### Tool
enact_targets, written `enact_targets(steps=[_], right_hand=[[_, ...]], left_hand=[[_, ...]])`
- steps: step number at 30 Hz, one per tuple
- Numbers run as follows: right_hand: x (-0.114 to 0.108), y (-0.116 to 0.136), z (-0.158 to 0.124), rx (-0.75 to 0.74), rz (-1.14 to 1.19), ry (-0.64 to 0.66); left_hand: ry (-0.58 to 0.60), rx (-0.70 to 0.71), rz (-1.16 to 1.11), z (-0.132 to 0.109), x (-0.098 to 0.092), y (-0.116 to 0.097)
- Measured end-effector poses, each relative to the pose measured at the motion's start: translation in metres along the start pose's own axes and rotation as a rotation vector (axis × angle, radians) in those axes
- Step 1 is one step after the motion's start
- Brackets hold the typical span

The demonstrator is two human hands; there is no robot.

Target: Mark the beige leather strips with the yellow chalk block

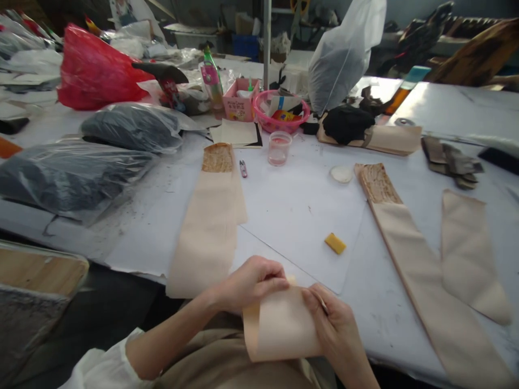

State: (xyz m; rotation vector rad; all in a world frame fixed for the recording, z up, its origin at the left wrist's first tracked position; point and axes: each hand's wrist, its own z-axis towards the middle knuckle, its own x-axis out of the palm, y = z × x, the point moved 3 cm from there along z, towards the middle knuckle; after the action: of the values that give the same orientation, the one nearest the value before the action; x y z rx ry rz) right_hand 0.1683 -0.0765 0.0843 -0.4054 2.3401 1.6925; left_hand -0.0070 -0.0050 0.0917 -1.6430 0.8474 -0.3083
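Note:
A curled beige strip of sheet material [287, 329] hangs over my lap at the table's front edge. My left hand [259, 278] is closed in a pinch on its top edge. On the right, my right hand [334, 319] is closed around its upper right part. A thin metallic piece [323, 303] shows between the right fingers; its kind cannot be made out. To the left lie long beige strips [206, 232] with a brown crinkled end [218, 158]. A small yellow block [335, 243] lies beyond my right hand.
More beige strips [421, 259] lie at the right. Thread snips [243, 168], a clear plastic cup [279, 148] and a round white lid [341, 174] stand mid-table. Behind are a pink basket [279, 125], a pink box [240, 102] and a red bag [97, 70]. Plastic-wrapped dark bundles [73, 173] lie left.

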Motion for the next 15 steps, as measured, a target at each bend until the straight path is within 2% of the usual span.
enact_targets(steps=[2, 5, 8, 10, 12, 15], right_hand=[[-0.003, -0.003, -0.006, 0.043, 0.042, 0.016], [-0.011, -0.007, -0.014, 0.096, 0.046, 0.02], [-0.013, -0.007, -0.019, 0.105, 0.016, 0.074], [-0.011, -0.006, -0.02, 0.101, 0.013, 0.105], [-0.008, -0.004, -0.02, 0.095, 0.007, 0.106], [-0.006, -0.001, -0.02, 0.076, 0.004, 0.084]], left_hand=[[-0.017, -0.058, -0.021, -0.007, -0.01, 0.01], [-0.103, -0.146, -0.106, -0.016, -0.026, 0.026], [-0.178, -0.226, -0.225, -0.022, -0.032, 0.035], [-0.215, -0.248, -0.271, -0.024, -0.029, 0.035], [-0.229, -0.209, -0.312, -0.025, -0.021, 0.03], [-0.187, -0.173, -0.432, -0.025, -0.007, 0.025]])
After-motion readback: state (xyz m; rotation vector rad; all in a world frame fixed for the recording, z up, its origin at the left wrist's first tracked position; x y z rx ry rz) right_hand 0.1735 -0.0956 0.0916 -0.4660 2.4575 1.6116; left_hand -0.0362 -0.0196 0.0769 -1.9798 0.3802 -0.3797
